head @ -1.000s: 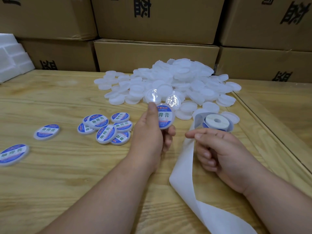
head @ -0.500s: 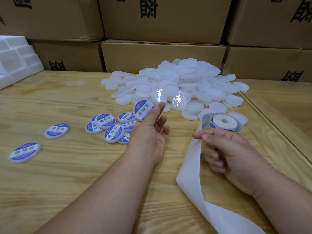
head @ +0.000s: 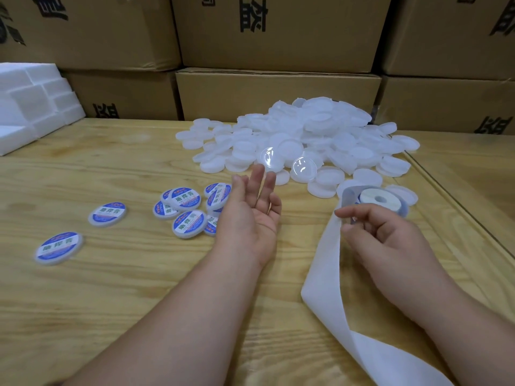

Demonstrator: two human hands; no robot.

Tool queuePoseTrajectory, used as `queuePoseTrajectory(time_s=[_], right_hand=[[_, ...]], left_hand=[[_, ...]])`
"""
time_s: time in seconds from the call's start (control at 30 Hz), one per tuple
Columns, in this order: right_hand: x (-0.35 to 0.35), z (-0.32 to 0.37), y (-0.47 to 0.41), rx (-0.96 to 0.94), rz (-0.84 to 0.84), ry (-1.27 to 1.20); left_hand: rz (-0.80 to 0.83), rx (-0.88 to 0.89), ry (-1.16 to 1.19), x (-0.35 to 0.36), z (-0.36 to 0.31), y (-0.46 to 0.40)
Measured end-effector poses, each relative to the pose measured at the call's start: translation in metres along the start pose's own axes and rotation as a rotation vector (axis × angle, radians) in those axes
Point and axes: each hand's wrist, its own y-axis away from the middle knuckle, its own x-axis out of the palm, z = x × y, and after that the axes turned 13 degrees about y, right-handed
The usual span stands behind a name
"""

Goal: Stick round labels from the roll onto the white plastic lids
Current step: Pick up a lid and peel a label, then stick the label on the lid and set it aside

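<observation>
A heap of bare white plastic lids [head: 312, 140] lies at the back middle of the wooden table [head: 117, 296]. Several labelled lids [head: 186, 199] with blue and white labels form a cluster left of my left hand [head: 250, 215]. That hand hovers with fingers straight and palm turned up, holding nothing. The label roll [head: 379, 200] sits at the right, its white backing strip [head: 326, 274] trailing toward me. My right hand [head: 384, 240] pinches the strip's edge just in front of the roll, fingers curled.
Two more labelled lids [head: 108, 214] [head: 59, 247] lie apart at the left. White foam blocks [head: 30, 101] stand at the far left. Stacked cardboard boxes [head: 278, 90] wall off the back. A seam [head: 457, 201] between table boards runs along the right.
My left hand carried a labelled lid left to the cluster, let it go and opened. My right hand stayed at the strip by the roll.
</observation>
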Motion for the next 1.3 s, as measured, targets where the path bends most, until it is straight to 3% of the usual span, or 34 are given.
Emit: queuePoseTrajectory(time_s=[0.07, 0.27, 0.37, 0.5, 0.63, 0.87, 1.0, 1.13, 1.3], right_hand=[[0.001, 0.002, 0.0, -0.003, 0.02, -0.001], [0.002, 0.001, 0.001, 0.023, -0.003, 0.067], [0.001, 0.0, -0.001, 0.056, -0.032, 0.038], [-0.002, 0.001, -0.001, 0.138, -0.047, -0.048], [-0.001, 0.002, -0.001, 0.139, -0.035, -0.066], [0.0, -0.006, -0.004, 0.113, -0.027, -0.021], [0.0, -0.004, -0.004, 0.121, -0.024, -0.035], [-0.001, -0.003, -0.003, 0.122, -0.027, -0.02], [-0.002, -0.003, -0.004, 0.138, -0.049, -0.003]], left_hand=[[0.057, 0.009, -0.146, 0.0, 0.001, 0.003], [0.404, 0.39, -1.299, -0.016, 0.027, 0.013], [0.469, 0.465, -1.65, -0.018, 0.036, 0.004], [0.419, 0.547, -1.843, -0.011, 0.044, -0.022], [0.361, 0.476, -2.113, 0.0, 0.052, -0.056], [0.585, 0.425, -2.371, 0.015, 0.067, -0.089], [0.811, 0.453, -2.591, 0.026, 0.074, -0.097], [0.868, 0.268, -2.51, 0.029, 0.075, -0.093], [0.668, 0.289, -2.382, 0.015, 0.06, -0.072]])
